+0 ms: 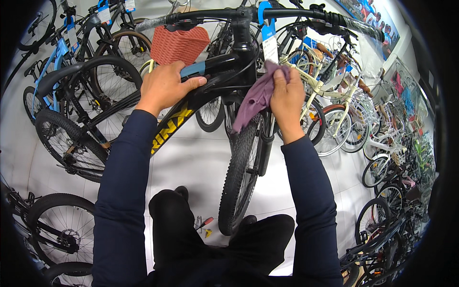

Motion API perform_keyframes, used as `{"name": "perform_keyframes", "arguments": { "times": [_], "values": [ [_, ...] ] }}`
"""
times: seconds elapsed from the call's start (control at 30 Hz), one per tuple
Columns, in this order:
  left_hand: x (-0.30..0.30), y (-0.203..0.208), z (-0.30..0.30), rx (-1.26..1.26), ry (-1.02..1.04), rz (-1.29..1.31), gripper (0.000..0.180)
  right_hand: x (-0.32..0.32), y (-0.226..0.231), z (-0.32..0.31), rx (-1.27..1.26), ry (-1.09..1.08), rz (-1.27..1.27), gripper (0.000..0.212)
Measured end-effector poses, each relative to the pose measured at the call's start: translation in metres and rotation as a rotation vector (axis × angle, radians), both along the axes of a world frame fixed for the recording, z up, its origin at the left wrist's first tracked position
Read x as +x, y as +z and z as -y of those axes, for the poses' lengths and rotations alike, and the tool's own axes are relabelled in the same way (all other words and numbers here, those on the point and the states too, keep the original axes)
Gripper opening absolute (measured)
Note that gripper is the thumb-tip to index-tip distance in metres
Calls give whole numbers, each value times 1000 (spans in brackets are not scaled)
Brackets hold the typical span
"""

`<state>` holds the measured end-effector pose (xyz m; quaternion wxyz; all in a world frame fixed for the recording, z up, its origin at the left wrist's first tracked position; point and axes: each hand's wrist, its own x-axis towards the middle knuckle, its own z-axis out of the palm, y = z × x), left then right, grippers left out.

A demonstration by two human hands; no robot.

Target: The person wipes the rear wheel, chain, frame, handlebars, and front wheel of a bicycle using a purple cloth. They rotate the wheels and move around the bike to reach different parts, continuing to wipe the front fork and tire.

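Note:
In front of me stands a black mountain bike with yellow lettering on its frame point(174, 125). My left hand point(167, 86) is wrapped over the top tube, beside a blue patch on it. A purple cloth point(258, 98) hangs from my right hand point(287, 98), pinched between thumb and fingers, next to the head tube and above the front wheel point(239, 177). The handlebar point(210, 16) runs across the top, with clear wrap on its grips. A blue and white tag point(268, 40) dangles from it. The front tyre stands between my legs.
A red woven basket point(179, 44) sits behind the frame. Bikes line both sides, among them a cream one point(330, 91) at right and a light blue one point(55, 67) at left. A red-handled tool point(206, 222) lies on the white tiled floor point(191, 158) near my feet.

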<state>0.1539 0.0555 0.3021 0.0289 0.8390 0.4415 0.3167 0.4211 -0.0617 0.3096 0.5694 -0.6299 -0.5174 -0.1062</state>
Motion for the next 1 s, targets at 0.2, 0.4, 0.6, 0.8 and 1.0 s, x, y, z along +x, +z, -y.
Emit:
{"name": "perform_keyframes", "arguments": {
  "times": [0.2,0.4,0.6,0.8,1.0],
  "values": [
    [1,0,3,-6,15,5,70,-49,31,-50,278,183,237,44],
    [-1,-1,7,15,53,17,70,-58,-22,-24,261,78,418,59],
    [-2,0,13,49,-4,92,61,-57,24,-10,303,37,386,50],
    [-4,2,15,36,-18,84,57,-74,104,-64,270,127,384,71],
    [-6,0,12,25,-7,64,65,-75,46,-56,285,142,419,69]
  ]
}}
